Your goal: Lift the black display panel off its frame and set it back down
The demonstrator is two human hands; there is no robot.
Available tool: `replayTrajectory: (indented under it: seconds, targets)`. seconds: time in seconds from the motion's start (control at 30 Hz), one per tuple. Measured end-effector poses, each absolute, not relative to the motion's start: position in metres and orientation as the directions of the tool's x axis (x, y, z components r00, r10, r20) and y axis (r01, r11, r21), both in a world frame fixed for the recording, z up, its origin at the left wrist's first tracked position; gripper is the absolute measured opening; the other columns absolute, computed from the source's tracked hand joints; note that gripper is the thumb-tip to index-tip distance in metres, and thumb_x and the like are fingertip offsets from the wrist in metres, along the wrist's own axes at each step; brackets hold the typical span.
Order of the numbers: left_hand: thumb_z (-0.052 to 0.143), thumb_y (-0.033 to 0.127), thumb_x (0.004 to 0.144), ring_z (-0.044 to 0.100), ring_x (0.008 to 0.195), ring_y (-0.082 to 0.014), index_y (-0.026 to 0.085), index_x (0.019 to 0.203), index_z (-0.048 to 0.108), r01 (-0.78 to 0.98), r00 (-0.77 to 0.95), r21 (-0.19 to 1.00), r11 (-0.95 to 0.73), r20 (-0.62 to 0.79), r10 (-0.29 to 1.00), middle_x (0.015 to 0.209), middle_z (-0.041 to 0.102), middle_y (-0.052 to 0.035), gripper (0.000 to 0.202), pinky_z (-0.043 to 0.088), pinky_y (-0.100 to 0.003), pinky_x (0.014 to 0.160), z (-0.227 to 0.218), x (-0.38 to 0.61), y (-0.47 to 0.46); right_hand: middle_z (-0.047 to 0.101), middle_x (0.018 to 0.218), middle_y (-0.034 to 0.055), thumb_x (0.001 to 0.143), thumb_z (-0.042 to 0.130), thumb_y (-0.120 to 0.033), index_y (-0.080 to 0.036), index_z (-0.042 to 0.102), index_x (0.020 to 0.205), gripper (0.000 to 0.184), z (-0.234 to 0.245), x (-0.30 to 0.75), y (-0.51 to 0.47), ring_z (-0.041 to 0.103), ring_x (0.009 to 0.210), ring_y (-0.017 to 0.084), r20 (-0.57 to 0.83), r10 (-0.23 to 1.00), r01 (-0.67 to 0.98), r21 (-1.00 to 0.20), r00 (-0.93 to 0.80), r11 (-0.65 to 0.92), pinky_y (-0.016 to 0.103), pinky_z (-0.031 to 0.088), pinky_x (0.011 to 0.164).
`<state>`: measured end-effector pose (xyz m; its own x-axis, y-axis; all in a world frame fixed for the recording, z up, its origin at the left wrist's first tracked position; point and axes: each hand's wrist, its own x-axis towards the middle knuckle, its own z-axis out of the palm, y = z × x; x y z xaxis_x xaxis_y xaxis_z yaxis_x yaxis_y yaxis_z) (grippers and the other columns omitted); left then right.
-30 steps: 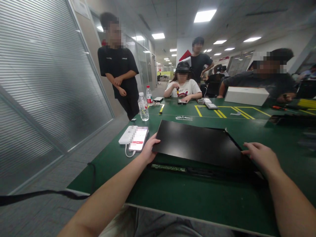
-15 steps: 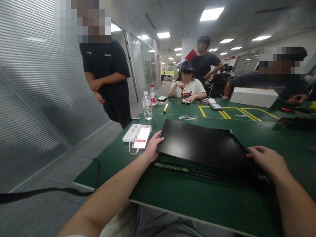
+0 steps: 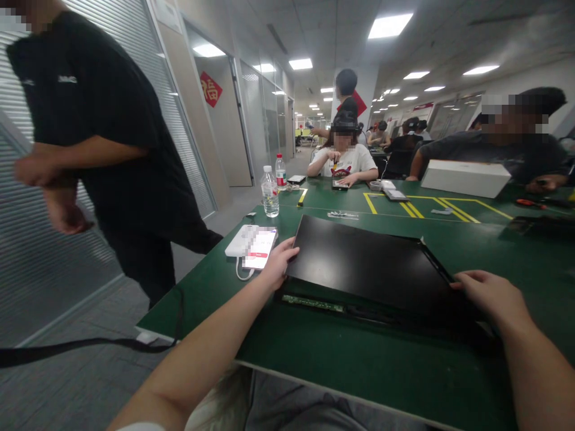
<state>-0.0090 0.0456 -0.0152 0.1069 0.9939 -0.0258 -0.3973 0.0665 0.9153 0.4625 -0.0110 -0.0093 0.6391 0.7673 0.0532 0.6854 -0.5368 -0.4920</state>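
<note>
A dark, glossy display panel (image 3: pixel 354 263) is tilted over the green table, its near edge raised. My left hand (image 3: pixel 282 263) grips its left edge, thumb on top and the other fingers partly hidden. At the right edge, my right hand (image 3: pixel 492 296) pinches the panel between thumb and fingers. A black frame (image 3: pixel 438 260) shows along the panel's right side. Under the near edge lies a narrow green circuit board strip (image 3: pixel 312 303), joined to a dark part that is hard to make out.
A phone (image 3: pixel 259 248) and a white power bank (image 3: pixel 240 240) with a cable lie left of the panel. Beyond stand a clear water bottle (image 3: pixel 270 194) and a red-capped bottle (image 3: pixel 281 173). A black strap (image 3: pixel 90 346) hangs at the left. Co-workers sit across the table (image 3: pixel 359 383).
The person in black at the left has stepped closer and further left. The person standing at the back has turned. My hands and the display panel have hardly moved.
</note>
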Motion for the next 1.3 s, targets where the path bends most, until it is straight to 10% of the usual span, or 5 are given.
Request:
replayTrajectory:
  seconds: [0.77, 1.0, 1.3]
  targets:
    - [0.083, 0.006, 0.058, 0.061, 0.126, -0.0381, 0.024, 0.075, 0.076, 0.003, 0.039, 0.988, -0.154, 0.154, 0.987, 0.104, 0.073, -0.0071, 0.026, 0.044, -0.047, 0.114, -0.040, -0.020, 0.056, 0.078, 0.083, 0.0082, 0.074, 0.061, -0.043, -0.028, 0.072, 0.068, 0.019, -0.010, 0.462, -0.011, 0.069, 0.092, 0.033, 0.034, 0.747, 0.644, -0.534, 0.664, -0.548, 0.041, 0.049, 0.075]
    - [0.072, 0.012, 0.076, 0.046, 0.152, -0.0338, 0.016, 0.106, 0.078, 0.440, 0.025, 0.894, -0.081, 0.078, 0.997, 0.158, 0.053, -0.0142, 0.031, 0.030, -0.043, 0.128, -0.033, -0.017, 0.055, 0.077, 0.082, 0.0088, 0.072, 0.059, -0.044, -0.026, 0.074, 0.069, 0.024, -0.008, 0.461, -0.010, 0.069, 0.086, 0.032, 0.034, 0.745, 0.649, -0.519, 0.666, -0.556, 0.040, 0.050, 0.072]
    - [0.066, 0.016, 0.085, 0.047, 0.152, -0.0321, 0.014, 0.124, 0.075, 0.600, 0.036, 0.797, -0.066, 0.056, 0.998, 0.165, 0.047, -0.0162, 0.040, 0.035, -0.041, 0.127, -0.031, -0.015, 0.056, 0.077, 0.081, 0.0083, 0.071, 0.058, -0.044, -0.026, 0.074, 0.070, 0.024, -0.012, 0.461, -0.009, 0.068, 0.079, 0.029, 0.054, 0.741, 0.650, -0.525, 0.669, -0.549, 0.038, 0.047, 0.068]
